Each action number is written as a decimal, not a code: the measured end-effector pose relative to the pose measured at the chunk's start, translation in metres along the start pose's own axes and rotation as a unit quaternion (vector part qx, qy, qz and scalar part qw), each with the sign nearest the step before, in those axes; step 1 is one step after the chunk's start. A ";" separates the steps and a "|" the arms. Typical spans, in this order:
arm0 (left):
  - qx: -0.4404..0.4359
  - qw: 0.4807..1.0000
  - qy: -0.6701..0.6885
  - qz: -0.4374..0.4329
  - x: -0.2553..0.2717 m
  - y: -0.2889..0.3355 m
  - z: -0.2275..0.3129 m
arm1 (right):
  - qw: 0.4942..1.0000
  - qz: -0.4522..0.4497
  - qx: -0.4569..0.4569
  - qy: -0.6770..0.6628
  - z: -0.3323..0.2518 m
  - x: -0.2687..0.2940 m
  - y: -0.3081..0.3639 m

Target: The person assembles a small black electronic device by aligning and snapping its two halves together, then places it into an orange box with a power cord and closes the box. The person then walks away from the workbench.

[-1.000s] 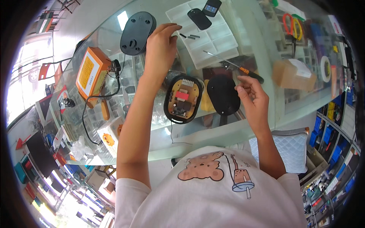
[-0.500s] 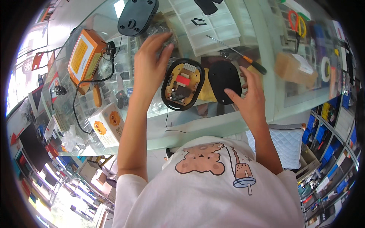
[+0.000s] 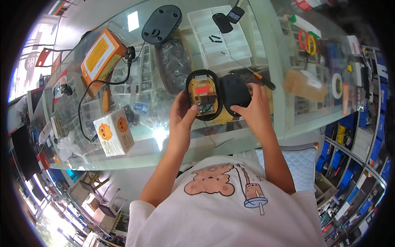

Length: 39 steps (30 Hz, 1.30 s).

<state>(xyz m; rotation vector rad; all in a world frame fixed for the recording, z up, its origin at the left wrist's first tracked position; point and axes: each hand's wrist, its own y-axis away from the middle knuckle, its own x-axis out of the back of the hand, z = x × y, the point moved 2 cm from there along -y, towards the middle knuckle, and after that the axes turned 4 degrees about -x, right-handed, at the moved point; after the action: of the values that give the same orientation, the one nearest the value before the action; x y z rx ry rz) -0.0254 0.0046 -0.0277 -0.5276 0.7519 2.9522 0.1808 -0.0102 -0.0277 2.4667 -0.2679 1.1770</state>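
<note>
An oval black plastic housing (image 3: 190, 79) lies open in front of me, with a tan circuit board (image 3: 199, 83) inside it that carries a red part and dark components. My left hand (image 3: 181, 119) grips its left edge, thumb over the near rim. In my right hand (image 3: 258, 109) is a matching black oval cover (image 3: 235, 94), thumb on its face and fingers round its right edge. The cover stands right beside the housing, their edges meeting or overlapping; I cannot tell which. A thin dark wire (image 3: 224, 142) shows on the glass nearer to me.
Beyond the hands are a black oval base (image 3: 161, 24), a white compartment tray (image 3: 205, 22) with small black pieces, and a screwdriver (image 3: 257, 75). To the left stand an orange box (image 3: 101, 55), a black cable (image 3: 128, 68) and a white box (image 3: 111, 136). Scissors (image 3: 306, 41) lie right.
My left hand has come down from above the bin onto the housing's left edge. The right hand has brought the cover leftward against the housing. The whole view has shifted slightly.
</note>
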 end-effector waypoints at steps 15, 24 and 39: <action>0.102 0.985 0.134 -0.029 -0.021 0.014 -0.010 | 0.972 0.091 0.211 -0.056 -0.059 0.007 0.005; 0.142 0.978 0.146 -0.034 -0.012 0.011 -0.006 | 0.959 0.051 0.265 0.086 -0.071 -0.016 0.016; 0.007 0.986 -0.145 -0.080 0.004 -0.024 -0.002 | 0.964 -0.073 0.255 -0.021 -0.055 -0.009 0.014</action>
<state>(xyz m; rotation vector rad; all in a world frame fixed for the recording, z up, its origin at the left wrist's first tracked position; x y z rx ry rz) -0.0251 0.0251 -0.0417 -0.1415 0.6638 2.7853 0.1318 0.0007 0.0005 2.8870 0.2382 1.2513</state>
